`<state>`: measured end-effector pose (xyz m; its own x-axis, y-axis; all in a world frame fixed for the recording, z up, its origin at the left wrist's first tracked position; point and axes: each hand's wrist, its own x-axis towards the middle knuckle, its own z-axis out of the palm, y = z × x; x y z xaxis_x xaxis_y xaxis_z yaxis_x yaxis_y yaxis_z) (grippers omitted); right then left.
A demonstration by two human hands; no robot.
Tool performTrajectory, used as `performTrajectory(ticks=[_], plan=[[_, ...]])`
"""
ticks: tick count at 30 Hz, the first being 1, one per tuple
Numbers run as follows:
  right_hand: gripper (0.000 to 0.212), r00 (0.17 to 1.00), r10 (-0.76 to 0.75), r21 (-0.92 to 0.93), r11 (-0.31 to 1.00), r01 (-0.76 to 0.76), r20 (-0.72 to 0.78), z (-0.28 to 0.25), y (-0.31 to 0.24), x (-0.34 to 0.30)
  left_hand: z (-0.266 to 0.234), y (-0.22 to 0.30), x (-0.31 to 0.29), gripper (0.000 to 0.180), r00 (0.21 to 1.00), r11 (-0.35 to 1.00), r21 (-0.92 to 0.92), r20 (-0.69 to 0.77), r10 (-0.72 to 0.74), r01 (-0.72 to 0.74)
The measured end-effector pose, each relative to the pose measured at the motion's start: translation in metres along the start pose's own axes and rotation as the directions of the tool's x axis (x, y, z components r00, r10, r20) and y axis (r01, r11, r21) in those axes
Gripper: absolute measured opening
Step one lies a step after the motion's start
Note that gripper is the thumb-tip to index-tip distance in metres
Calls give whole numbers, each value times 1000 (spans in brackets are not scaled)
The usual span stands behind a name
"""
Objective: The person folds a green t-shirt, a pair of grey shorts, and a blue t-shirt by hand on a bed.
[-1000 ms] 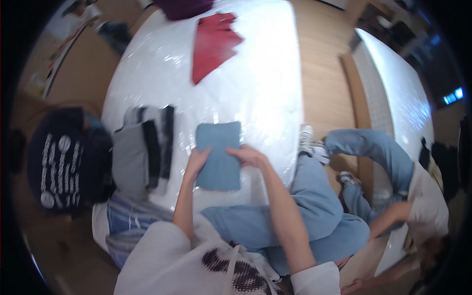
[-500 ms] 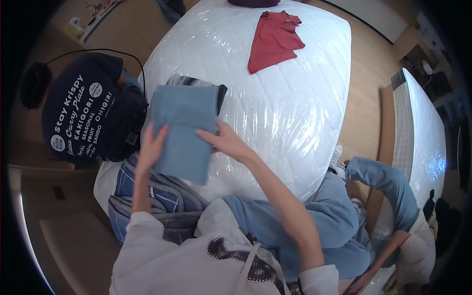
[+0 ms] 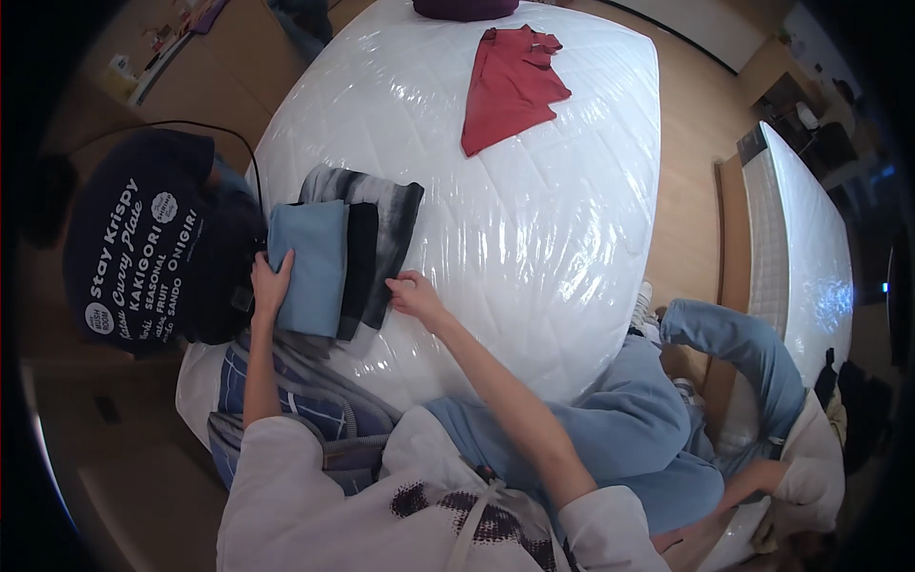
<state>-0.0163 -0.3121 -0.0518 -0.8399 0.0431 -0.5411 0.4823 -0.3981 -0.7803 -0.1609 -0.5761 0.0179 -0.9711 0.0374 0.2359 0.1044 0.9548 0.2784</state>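
On the plastic-wrapped mattress (image 3: pixel 515 248) lies a small stack of folded clothes. A light-blue folded garment (image 3: pixel 310 257) is on top at the left, over a black one (image 3: pixel 358 257). Beneath them, a grey-and-black tie-dye garment (image 3: pixel 393 214) sticks out to the right and at the back. My left hand (image 3: pixel 272 284) grips the left edge of the blue garment, thumb on its upper face. My right hand (image 3: pixel 417 297) is closed, its fingertips pinching the right edge of the tie-dye garment.
A red garment (image 3: pixel 510 91) lies spread at the far side, near a dark purple item (image 3: pixel 465 8). A blue plaid cloth bundle (image 3: pixel 310 400) sits near me. At left a person in a dark shirt (image 3: pixel 143 248) is close; another person's arm (image 3: pixel 729 491) shows lower right.
The blue garment, held up in both hands before, is now down on the stack, further left. My right hand has left it and moved to the tie-dye garment's edge.
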Motion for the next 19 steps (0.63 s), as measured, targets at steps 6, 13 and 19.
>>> performTrajectory(ticks=[6,13,19], plan=[[66,923,-234,-351,929,120,-305,-30,-12,34,32,44,2,55,977,923,-371,212,-21,100],[33,919,-330,-620,773,131,-217,-104,-26,8,-18,213,-63,38,985,776,626,71,-154,76],[38,941,83,-913,283,294,329,-233,-104,-7,27,432,-18,27,850,852,-192,122,513,-487]])
